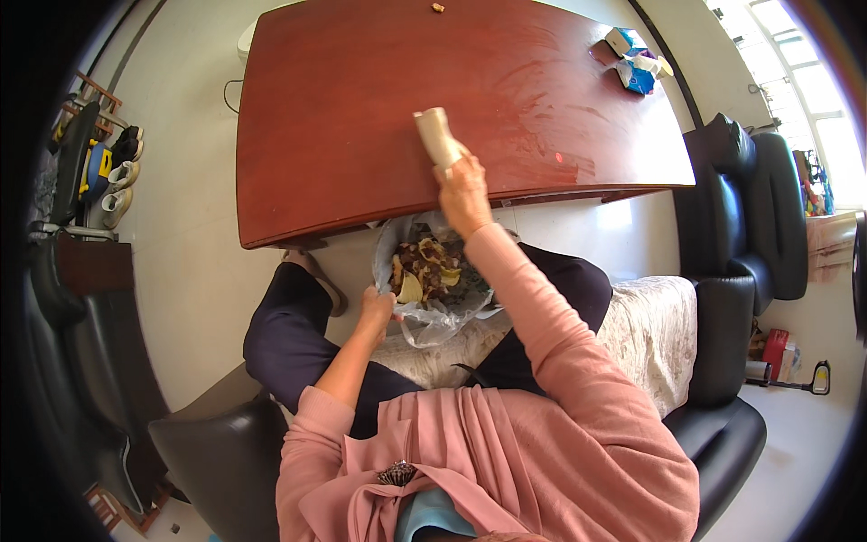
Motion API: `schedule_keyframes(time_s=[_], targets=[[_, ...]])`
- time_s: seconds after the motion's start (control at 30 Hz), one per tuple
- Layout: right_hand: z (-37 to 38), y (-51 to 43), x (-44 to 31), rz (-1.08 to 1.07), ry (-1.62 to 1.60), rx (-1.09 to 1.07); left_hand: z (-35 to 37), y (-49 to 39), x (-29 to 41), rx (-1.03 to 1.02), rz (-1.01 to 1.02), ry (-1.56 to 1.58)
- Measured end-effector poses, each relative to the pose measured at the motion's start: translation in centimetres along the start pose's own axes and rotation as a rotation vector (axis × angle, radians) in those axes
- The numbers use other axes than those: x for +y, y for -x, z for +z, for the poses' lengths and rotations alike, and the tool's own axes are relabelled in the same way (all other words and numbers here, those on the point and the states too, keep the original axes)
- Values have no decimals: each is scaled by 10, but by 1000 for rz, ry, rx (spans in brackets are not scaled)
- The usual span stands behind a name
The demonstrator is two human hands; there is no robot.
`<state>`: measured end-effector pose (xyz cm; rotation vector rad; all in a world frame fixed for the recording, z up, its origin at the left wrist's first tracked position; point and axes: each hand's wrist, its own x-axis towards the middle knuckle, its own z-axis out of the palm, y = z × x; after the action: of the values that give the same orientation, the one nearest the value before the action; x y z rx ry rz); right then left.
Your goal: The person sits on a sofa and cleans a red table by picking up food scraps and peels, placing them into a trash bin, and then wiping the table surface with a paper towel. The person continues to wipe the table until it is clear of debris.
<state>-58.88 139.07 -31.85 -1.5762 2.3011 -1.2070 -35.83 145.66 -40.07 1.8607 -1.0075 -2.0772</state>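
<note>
My right hand (463,196) grips a cream-coloured, long item (437,139), over the front part of a reddish-brown wooden table (325,122). Whether it is folded cloth or something stiffer I cannot tell. Below the table's front edge, between my knees, stands a waste bin lined with a clear plastic bag (440,325). Peels and other food scraps (427,267) lie inside it. My left hand (376,311) holds the bag and rim on the bin's left side. Part of the bin is hidden behind my right forearm.
Two tissue packs (635,74) sit at the table's back right corner. A small brown scrap (438,8) lies near its far edge. Damp-looking streaks cross the right half. Black leather sofas (718,332) stand on both sides, and shoes (122,176) line the left.
</note>
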Motion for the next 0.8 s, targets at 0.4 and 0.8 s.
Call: schedule_keyframes(time_s=[0.4,0.8], targets=[[-27,-5,-32,330,-822,-174,-8,0,-12,40,38,52],[-26,-117,122,246,78,160,1,8,2,-44,40,38]])
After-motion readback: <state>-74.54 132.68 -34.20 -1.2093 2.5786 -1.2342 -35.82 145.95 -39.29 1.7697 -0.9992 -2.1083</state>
